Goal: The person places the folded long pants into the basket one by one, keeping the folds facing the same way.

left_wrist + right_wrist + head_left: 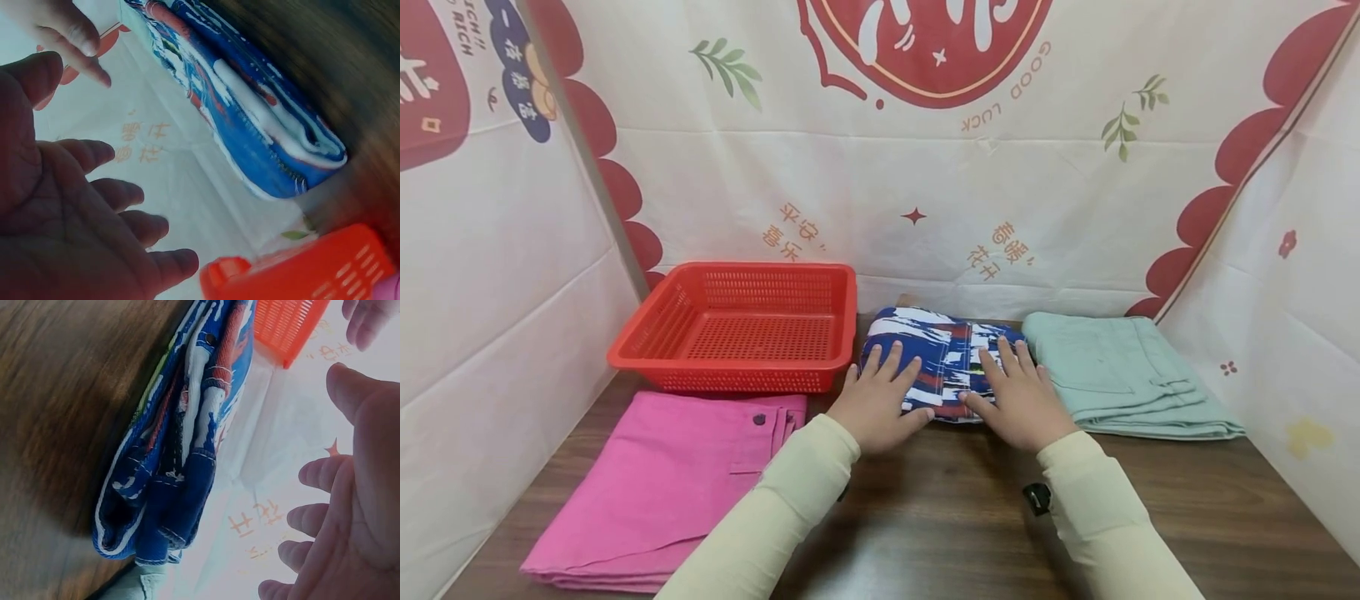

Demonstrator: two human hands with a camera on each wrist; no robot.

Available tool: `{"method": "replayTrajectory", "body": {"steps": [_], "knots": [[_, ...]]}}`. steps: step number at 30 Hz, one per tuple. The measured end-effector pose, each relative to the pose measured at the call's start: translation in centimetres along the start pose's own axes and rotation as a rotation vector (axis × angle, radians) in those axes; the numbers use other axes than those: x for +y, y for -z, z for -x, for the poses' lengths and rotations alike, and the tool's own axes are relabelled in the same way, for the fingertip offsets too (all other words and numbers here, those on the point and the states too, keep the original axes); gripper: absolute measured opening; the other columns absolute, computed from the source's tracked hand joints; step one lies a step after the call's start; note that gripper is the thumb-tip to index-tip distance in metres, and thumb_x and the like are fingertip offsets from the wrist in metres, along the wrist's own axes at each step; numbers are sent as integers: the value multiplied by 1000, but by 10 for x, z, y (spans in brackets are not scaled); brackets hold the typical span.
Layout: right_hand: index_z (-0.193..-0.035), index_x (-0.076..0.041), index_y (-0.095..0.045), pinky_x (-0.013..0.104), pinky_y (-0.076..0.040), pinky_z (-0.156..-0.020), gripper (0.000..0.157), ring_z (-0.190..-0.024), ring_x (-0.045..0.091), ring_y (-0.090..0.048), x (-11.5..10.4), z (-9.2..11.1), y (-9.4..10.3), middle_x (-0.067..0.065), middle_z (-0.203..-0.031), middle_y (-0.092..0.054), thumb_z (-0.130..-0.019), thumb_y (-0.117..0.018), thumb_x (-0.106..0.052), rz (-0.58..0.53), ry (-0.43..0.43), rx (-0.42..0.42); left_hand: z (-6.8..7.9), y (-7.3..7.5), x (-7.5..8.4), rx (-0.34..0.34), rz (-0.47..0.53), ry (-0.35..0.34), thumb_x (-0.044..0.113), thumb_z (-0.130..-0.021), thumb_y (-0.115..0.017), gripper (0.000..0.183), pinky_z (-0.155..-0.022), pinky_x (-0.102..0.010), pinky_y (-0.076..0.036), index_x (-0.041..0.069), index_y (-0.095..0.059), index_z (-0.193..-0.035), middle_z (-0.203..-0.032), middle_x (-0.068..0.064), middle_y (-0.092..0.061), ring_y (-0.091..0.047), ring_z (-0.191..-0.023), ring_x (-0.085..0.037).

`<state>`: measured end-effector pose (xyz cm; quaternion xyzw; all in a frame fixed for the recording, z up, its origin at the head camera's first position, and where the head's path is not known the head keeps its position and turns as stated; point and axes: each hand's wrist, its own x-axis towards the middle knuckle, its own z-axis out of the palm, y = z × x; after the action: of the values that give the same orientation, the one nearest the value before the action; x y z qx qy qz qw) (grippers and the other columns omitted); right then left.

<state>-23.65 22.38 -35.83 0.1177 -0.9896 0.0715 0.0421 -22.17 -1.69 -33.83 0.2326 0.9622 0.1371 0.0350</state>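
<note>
A folded denim-like garment, printed in blue, white and red, lies on the table at the back middle. My left hand is over its left front part, fingers spread and straight. Over its right part is my right hand, spread the same way. In the left wrist view a gap shows between the left palm and the printed garment. The right wrist view likewise shows the right hand apart from the folded cloth, whose layered edges and stitching are visible. Neither hand holds anything.
A red perforated plastic basket stands at the back left with nothing in it. Folded pink cloth with a dark button lies in front of it. Folded mint-green pants lie at the right. Printed white sheets enclose the wooden table.
</note>
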Motion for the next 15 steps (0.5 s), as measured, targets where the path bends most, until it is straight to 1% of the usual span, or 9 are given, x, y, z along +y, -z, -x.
{"method": "replayTrajectory", "body": {"steps": [5,8,10,12,15], "knots": [[-153,1,-30,72,-11,-108,81,-145,53,-3,3,-2,4,32,-158,-11,-98,-53,-53,-21,-4,-5,-11,-4,-3,11,104,14,57,-95,-51,75,-116,-58,-14,25,-26,-158,-166,-3,-8,0,-150,-33],[-153,2,-30,71,-11,-109,81,-145,53,-3,6,-3,2,33,-158,-12,-98,-51,-54,-20,-9,-11,-16,-10,-7,20,157,19,54,-96,-51,72,-116,-58,-14,24,-29,-158,-165,-3,-10,-1,-151,-32],[-152,2,-31,71,-12,-109,81,-144,53,-3,8,-3,0,33,-158,-12,-98,-50,-55,-21,-13,-12,-18,-12,-8,25,167,26,53,-97,-51,70,-116,-58,-14,24,-30,-157,-165,-3,-11,-2,-151,-32],[-153,3,-31,71,-13,-110,82,-144,53,-4,10,-4,-2,33,-158,-12,-98,-50,-56,-18,-22,-16,-19,-14,-9,22,154,40,54,-97,-51,70,-116,-59,-13,25,-30,-157,-165,-3,-11,-2,-151,-32],[-153,3,-30,71,-14,-110,82,-144,53,-3,11,-5,-5,34,-158,-12,-99,-50,-55,-21,-35,-18,-20,-15,-9,-20,133,61,55,-95,-51,73,-116,-61,-10,25,-29,-158,-166,-5,-9,0,-150,-34]]}}
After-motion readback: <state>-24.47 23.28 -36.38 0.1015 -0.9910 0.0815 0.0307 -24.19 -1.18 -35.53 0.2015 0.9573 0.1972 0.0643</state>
